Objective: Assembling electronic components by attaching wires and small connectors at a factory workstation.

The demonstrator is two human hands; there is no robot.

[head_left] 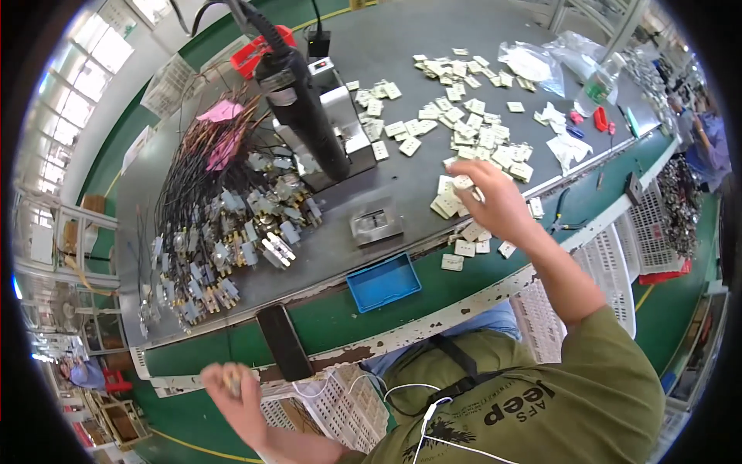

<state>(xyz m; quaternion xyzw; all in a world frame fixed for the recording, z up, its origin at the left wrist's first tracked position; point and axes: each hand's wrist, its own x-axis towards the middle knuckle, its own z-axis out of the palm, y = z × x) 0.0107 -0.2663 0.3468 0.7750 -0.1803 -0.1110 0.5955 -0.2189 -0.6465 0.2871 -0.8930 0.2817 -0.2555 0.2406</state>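
My right hand point(498, 203) reaches over a pile of small cream rectangular plates point(483, 138) on the grey table. Its thumb and forefinger curl around one cream plate point(462, 182) at the pile's near edge. My left hand point(238, 398) is in front of the table's near edge, at lower left, somewhat blurred. Its fingers are bent together around something small, too unclear to name. Between the hands lie a metal fixture block point(376, 223) with a slot and a blue plastic tray point(383, 283). Several more cream plates point(464, 247) lie below my right wrist.
Dark cables with metal and grey connector ends point(232, 232) are heaped at left. A black cylindrical tool point(305, 116) stands beside a metal machine point(340, 108). A black phone point(284, 342) lies on the green front edge. Pliers point(563, 213), a plastic bottle point(599, 87) and white crates point(340, 402) are around.
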